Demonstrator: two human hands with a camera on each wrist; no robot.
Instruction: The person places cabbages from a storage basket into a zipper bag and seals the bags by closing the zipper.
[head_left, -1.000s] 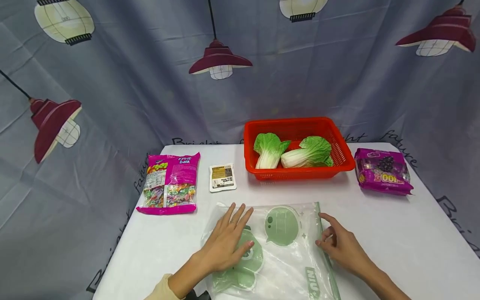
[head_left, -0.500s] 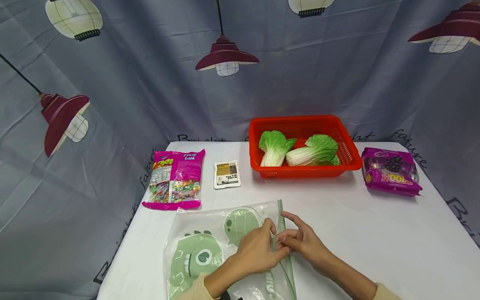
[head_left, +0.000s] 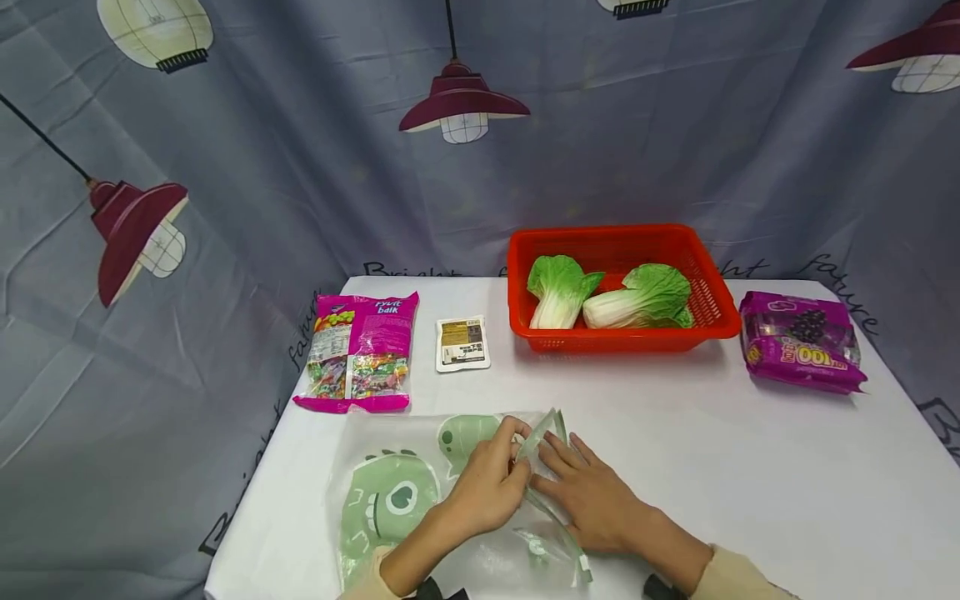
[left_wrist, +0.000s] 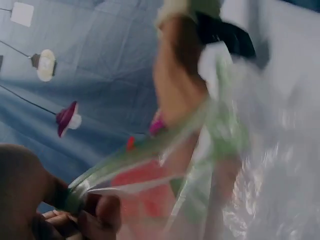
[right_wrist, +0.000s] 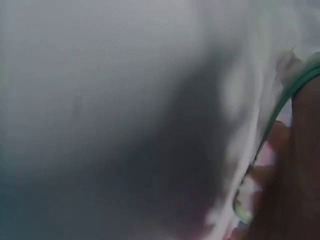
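A clear plastic zip bag [head_left: 468, 546] printed with green cartoon dinosaurs lies on the near part of the table, its mouth toward the right. My left hand [head_left: 489, 482] pinches the green zip edge and lifts it, so the mouth gapes. In the left wrist view the zip strip [left_wrist: 132, 157] runs stretched from the pinching fingers [left_wrist: 102, 210]. My right hand [head_left: 596, 507] is at the mouth, fingers extended and spread, their tips behind the raised clear edge. The right wrist view is blurred, with the green strip [right_wrist: 280, 107] crossing close to the hand.
Behind the bag stands a red plastic basket [head_left: 622, 340] with two leafy cabbages [head_left: 637, 298]. A pink candy bag [head_left: 360, 354] lies at the left, beside a small white-edged packet [head_left: 462, 343]. At the right lies a purple grape-pictured package [head_left: 802, 342]. A grey curtain hangs behind.
The zip bag has shifted left. My left hand has gone from lying flat on it to pinching and raising its zip edge. My right hand has straightened its fingers into the mouth.
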